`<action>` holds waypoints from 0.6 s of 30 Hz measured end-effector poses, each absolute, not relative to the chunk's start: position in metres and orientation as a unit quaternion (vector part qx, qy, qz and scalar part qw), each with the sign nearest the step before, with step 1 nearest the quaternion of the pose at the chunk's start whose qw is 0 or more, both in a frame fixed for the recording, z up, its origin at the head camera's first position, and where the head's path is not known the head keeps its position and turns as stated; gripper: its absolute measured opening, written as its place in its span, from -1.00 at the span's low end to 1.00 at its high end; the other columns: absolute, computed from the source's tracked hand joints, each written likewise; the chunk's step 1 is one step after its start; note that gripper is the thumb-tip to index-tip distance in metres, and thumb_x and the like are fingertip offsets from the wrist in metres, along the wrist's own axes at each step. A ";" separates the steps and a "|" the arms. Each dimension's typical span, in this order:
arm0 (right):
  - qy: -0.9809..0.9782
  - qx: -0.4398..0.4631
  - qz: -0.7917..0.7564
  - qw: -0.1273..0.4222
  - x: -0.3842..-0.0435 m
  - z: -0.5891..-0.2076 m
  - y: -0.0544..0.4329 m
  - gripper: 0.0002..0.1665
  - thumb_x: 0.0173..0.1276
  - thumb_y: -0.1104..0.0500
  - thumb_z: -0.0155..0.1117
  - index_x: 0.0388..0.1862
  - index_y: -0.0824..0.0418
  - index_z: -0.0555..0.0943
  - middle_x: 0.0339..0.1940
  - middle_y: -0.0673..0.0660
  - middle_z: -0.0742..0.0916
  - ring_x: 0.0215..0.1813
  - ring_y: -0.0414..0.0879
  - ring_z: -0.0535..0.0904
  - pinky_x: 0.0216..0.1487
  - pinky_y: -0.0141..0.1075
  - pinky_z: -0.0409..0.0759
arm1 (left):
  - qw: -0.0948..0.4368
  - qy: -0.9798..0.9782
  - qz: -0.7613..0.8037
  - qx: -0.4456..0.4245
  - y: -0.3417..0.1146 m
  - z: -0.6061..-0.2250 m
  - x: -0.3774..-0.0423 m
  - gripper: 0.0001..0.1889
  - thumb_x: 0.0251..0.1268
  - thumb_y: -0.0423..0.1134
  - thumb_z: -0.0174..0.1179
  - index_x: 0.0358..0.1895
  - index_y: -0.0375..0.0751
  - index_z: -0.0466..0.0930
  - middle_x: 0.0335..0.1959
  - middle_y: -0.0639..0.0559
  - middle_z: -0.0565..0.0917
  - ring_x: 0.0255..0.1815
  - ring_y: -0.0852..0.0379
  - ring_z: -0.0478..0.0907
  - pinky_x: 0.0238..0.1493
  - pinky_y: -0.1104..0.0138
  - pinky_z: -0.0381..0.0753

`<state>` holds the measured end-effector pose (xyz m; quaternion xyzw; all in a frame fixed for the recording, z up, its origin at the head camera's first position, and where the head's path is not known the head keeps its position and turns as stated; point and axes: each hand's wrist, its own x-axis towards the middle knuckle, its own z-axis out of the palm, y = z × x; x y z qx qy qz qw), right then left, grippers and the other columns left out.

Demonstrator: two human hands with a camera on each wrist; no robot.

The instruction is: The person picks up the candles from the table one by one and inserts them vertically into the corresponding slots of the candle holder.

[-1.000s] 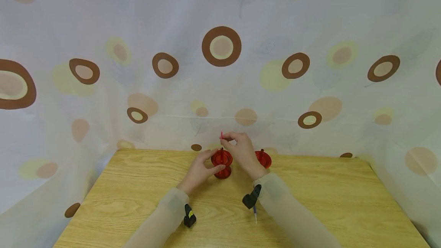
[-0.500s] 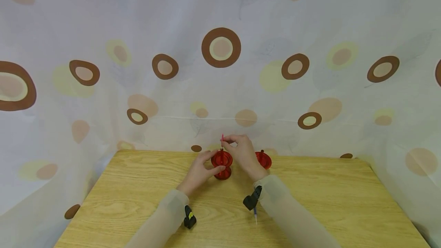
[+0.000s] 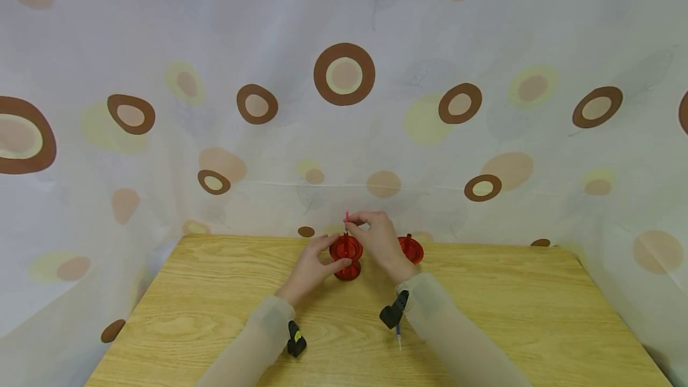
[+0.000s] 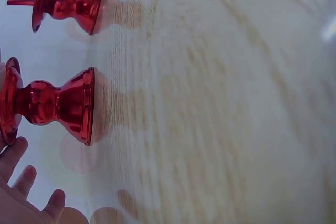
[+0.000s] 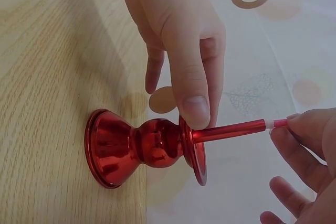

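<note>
A shiny red candle holder [image 3: 347,272] stands upright on the table, with a thin red tube [image 5: 231,130] rising from its dish. My left hand [image 3: 314,264] grips the dish rim from the left, thumb on the near side. Above it, my right hand [image 3: 380,242] pinches a slim pink stick [image 5: 280,123] between thumb and index finger. The stick's white end meets the mouth of the tube in the right wrist view; how far it reaches inside is hidden. In the left wrist view only the holder's lower part [image 4: 73,103] and some left fingers show.
Another red candle holder [image 3: 412,251] stands to the right, partly behind my right hand. A blue stick with a white end [image 3: 398,332] lies on the wooden table [image 3: 510,303] beside the right wrist. A patterned sheet [image 3: 398,154] hangs behind the table.
My right hand has lowered the pink stick slightly, bringing its white end down to the tube's mouth. My left hand keeps its grip on the candle holder.
</note>
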<state>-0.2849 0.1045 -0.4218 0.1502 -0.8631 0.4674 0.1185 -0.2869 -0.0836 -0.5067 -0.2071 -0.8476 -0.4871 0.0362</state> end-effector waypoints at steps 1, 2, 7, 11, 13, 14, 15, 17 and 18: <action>-0.863 0.150 0.468 0.117 -0.285 -0.422 0.105 -0.85 0.46 0.23 0.39 -0.13 0.27 0.83 -0.18 0.13 0.84 0.06 0.09 0.71 0.25 0.11 0.60 | 0.037 -0.848 -0.487 -0.208 -0.084 -0.507 -0.287 -0.26 0.31 -0.02 0.47 0.48 -0.25 0.48 0.44 -0.15 0.54 0.54 -0.35 0.28 0.51 -0.23 0.24; -0.863 0.151 0.468 0.115 -0.285 -0.422 0.105 -0.84 0.46 0.23 0.39 -0.13 0.27 0.83 -0.17 0.13 0.84 0.06 0.09 0.71 0.25 0.11 0.60 | 0.038 -0.848 -0.487 -0.207 -0.083 -0.506 -0.287 -0.26 0.31 -0.02 0.48 0.48 -0.25 0.48 0.44 -0.15 0.54 0.54 -0.35 0.28 0.51 -0.23 0.24; -0.864 0.155 0.465 0.117 -0.285 -0.423 0.104 -0.85 0.45 0.23 0.40 -0.14 0.27 0.83 -0.17 0.14 0.85 0.06 0.10 0.72 0.24 0.11 0.61 | 0.036 -0.847 -0.492 -0.200 -0.083 -0.505 -0.285 -0.27 0.29 -0.03 0.49 0.47 -0.24 0.49 0.44 -0.17 0.53 0.55 -0.35 0.27 0.52 -0.24 0.22; -0.863 0.157 0.464 0.120 -0.286 -0.425 0.104 -0.86 0.44 0.25 0.40 -0.14 0.28 0.83 -0.18 0.15 0.85 0.06 0.12 0.72 0.23 0.13 0.61 | 0.035 -0.844 -0.496 -0.198 -0.083 -0.505 -0.284 -0.27 0.29 -0.03 0.49 0.47 -0.24 0.49 0.45 -0.17 0.53 0.55 -0.35 0.26 0.51 -0.25 0.21; -0.863 0.158 0.464 0.121 -0.286 -0.425 0.104 -0.86 0.44 0.26 0.40 -0.14 0.29 0.83 -0.18 0.15 0.85 0.06 0.12 0.72 0.23 0.13 0.61 | 0.036 -0.844 -0.497 -0.198 -0.083 -0.505 -0.285 -0.27 0.29 -0.03 0.49 0.47 -0.24 0.49 0.44 -0.17 0.53 0.55 -0.36 0.26 0.51 -0.26 0.21; -0.863 0.159 0.464 0.121 -0.286 -0.426 0.104 -0.86 0.43 0.26 0.40 -0.14 0.29 0.83 -0.19 0.15 0.85 0.06 0.12 0.72 0.22 0.14 0.61 | 0.037 -0.844 -0.497 -0.199 -0.083 -0.506 -0.285 -0.27 0.29 -0.03 0.49 0.47 -0.24 0.49 0.44 -0.17 0.53 0.55 -0.35 0.26 0.51 -0.26 0.21; -0.863 0.159 0.465 0.120 -0.286 -0.426 0.104 -0.85 0.44 0.26 0.40 -0.14 0.30 0.82 -0.18 0.15 0.85 0.06 0.12 0.72 0.23 0.14 0.61 | 0.037 -0.843 -0.497 -0.199 -0.083 -0.506 -0.285 -0.27 0.29 -0.03 0.49 0.47 -0.23 0.50 0.44 -0.16 0.53 0.55 -0.35 0.26 0.51 -0.26 0.21; -0.863 0.160 0.465 0.119 -0.286 -0.425 0.104 -0.84 0.44 0.26 0.40 -0.13 0.32 0.82 -0.18 0.15 0.85 0.06 0.12 0.72 0.23 0.13 0.61 | 0.038 -0.843 -0.497 -0.200 -0.083 -0.506 -0.285 -0.27 0.29 -0.02 0.49 0.47 -0.23 0.50 0.44 -0.15 0.54 0.55 -0.34 0.26 0.52 -0.25 0.21; -0.863 0.161 0.465 0.118 -0.286 -0.425 0.104 -0.84 0.44 0.25 0.39 -0.12 0.32 0.82 -0.18 0.15 0.85 0.06 0.12 0.72 0.23 0.13 0.61 | 0.038 -0.843 -0.497 -0.200 -0.083 -0.506 -0.285 -0.27 0.29 -0.02 0.49 0.47 -0.22 0.50 0.44 -0.14 0.54 0.55 -0.34 0.26 0.52 -0.24 0.21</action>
